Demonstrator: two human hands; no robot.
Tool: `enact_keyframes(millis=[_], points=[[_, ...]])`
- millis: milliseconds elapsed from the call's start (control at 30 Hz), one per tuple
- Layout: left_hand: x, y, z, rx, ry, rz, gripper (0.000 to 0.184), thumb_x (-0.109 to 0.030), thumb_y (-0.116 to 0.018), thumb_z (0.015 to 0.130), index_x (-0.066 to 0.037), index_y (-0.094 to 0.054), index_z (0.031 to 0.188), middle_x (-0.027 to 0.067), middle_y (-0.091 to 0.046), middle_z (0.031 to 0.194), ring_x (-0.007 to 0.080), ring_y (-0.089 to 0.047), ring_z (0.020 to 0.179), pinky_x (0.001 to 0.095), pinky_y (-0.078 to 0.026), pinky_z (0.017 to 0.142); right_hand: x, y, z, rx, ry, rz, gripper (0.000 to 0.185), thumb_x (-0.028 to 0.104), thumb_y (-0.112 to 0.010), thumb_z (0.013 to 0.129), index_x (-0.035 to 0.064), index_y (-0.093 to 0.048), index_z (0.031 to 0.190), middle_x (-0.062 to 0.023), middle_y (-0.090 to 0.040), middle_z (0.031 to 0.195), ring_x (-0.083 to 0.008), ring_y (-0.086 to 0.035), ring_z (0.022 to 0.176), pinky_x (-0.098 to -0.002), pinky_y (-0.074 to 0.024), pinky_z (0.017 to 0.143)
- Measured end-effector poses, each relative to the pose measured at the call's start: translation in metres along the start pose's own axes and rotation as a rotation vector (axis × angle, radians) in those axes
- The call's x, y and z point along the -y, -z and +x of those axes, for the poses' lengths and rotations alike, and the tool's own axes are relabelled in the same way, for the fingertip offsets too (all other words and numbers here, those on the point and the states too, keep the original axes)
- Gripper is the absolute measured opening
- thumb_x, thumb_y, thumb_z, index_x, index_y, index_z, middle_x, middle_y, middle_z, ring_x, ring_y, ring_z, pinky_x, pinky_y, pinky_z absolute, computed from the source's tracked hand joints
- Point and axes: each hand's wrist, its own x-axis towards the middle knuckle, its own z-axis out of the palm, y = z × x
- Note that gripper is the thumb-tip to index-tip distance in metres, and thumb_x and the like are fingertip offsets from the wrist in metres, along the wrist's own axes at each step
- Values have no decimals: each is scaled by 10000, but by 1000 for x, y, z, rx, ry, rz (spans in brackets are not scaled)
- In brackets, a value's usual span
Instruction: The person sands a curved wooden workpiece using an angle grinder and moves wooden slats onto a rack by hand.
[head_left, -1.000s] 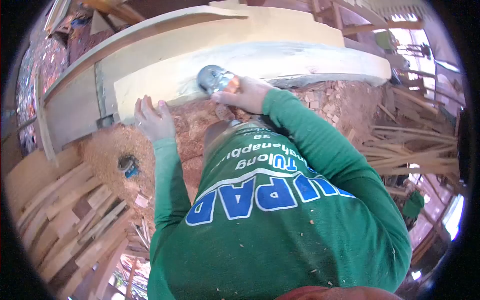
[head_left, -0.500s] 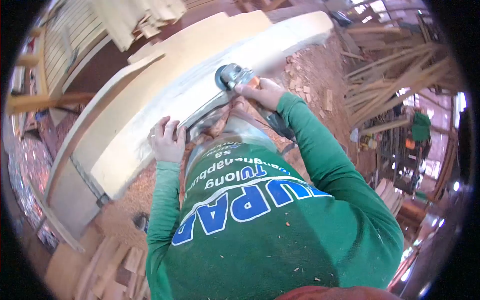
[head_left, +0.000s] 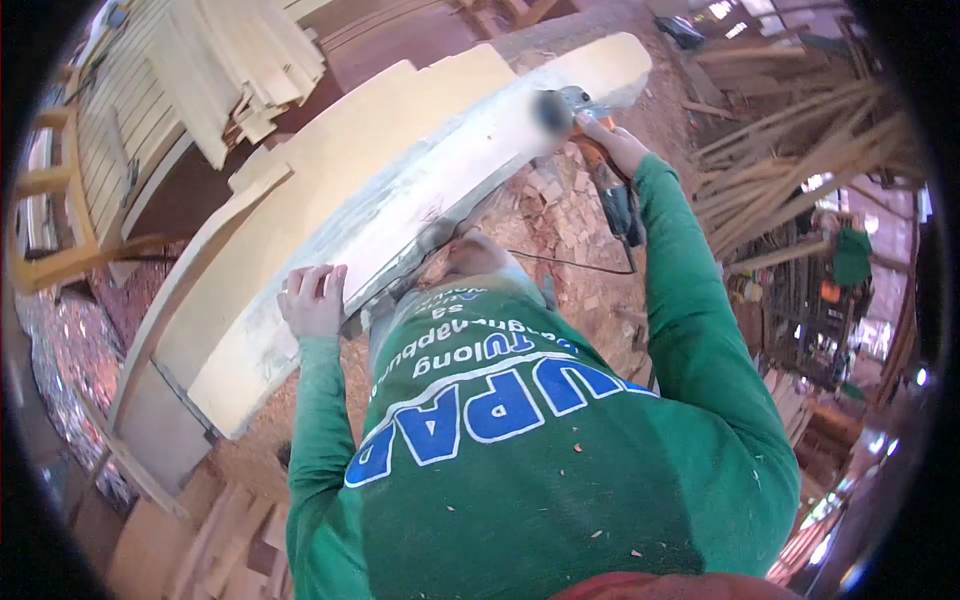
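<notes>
A long curved wooden piece (head_left: 430,185) with a pale, whitish face lies across the view in front of my body. My right hand (head_left: 617,146) is wrapped round the head of an angle grinder (head_left: 622,205), whose round disc is against the right part of the pale face. The disc is blurred. From the grinder's rear end a dark cord runs left over the wood chips. My left hand (head_left: 313,298) rests on the near edge of the wooden piece at the left, its fingers bent over the surface and a little apart, with no tool in it.
Wood chips and dust (head_left: 570,225) cover the ground beyond my knees. Long thin wood strips (head_left: 800,160) are piled at the right. Boards (head_left: 235,70) lie on a slatted surface at the upper left, and more offcuts (head_left: 215,540) at the lower left. A green cloth (head_left: 852,255) hangs at the right.
My right hand and the grinder have moved right and away along the wooden piece. The view has turned, and my left hand stays at the near edge.
</notes>
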Motion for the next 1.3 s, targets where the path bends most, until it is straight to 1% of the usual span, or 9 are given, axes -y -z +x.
enact_keyframes(millis=[100,333,533,700,900,933,1033,1167,1300], points=[[0,2,1,39,51,26,218,-400,-799,875,-183,-788,887,20,-717,963,253,-665,985,446,-474,888,6,-16,8,146,18,-122,784,725,-646,931,8,-738,1236,-58,-714,1028,-148,-635,913,-293,-499,833],[10,-1,-3,-50,87,-64,163,-348,-778,900,-189,-773,866,18,-737,924,255,-676,948,440,-460,869,50,-164,-63,361,252,-178,728,630,-683,954,-38,-713,1242,-115,-746,1116,-187,-676,1023,-341,-519,956],[92,37,-52,-200,154,-62,101,-301,-785,881,-200,-789,872,16,-743,914,236,-687,926,422,-457,844,98,-267,-122,531,185,-481,745,652,-691,924,-28,-736,1222,-176,-758,1103,-231,-705,1054,-347,-533,956],[148,95,-110,-339,376,24,146,-297,-784,909,-155,-802,938,56,-738,927,255,-696,882,409,-516,815,109,-343,-155,641,331,-580,737,661,-672,920,10,-723,1262,-154,-783,1053,-234,-743,961,-370,-565,917],[138,117,-145,-414,558,-138,123,-171,-786,929,-64,-787,989,110,-725,927,236,-707,830,370,-573,760,99,-423,-164,904,387,-468,754,688,-688,891,18,-718,1235,-221,-749,1116,-301,-716,1078,-403,-536,992],[132,117,-145,-396,547,-151,123,-173,-784,931,-67,-787,993,111,-726,929,239,-709,834,370,-572,763,100,-430,-168,818,486,-590,719,687,-684,892,45,-724,1214,-225,-748,1091,-330,-715,1049,-420,-549,960],[113,110,-134,-343,504,-248,123,-166,-780,924,-72,-788,1004,110,-725,915,261,-709,833,378,-572,757,116,-419,-177,867,434,-588,678,626,-742,889,31,-708,1212,-123,-755,998,-210,-708,872,-369,-573,859],[90,89,-108,-191,205,-131,260,-220,-828,851,-86,-780,1070,101,-720,1034,285,-689,956,416,-550,863,82,-377,-139,717,419,-492,659,613,-737,901,30,-725,1207,-123,-760,1020,-205,-701,930,-375,-559,883],[31,73,-65,-30,-102,62,596,-368,-886,720,-143,-721,1247,92,-653,1244,315,-616,1153,494,-465,990,70,-270,-120,544,307,-332,691,638,-677,931,32,-713,1263,-163,-757,1149,-236,-704,1093,-376,-526,980]])
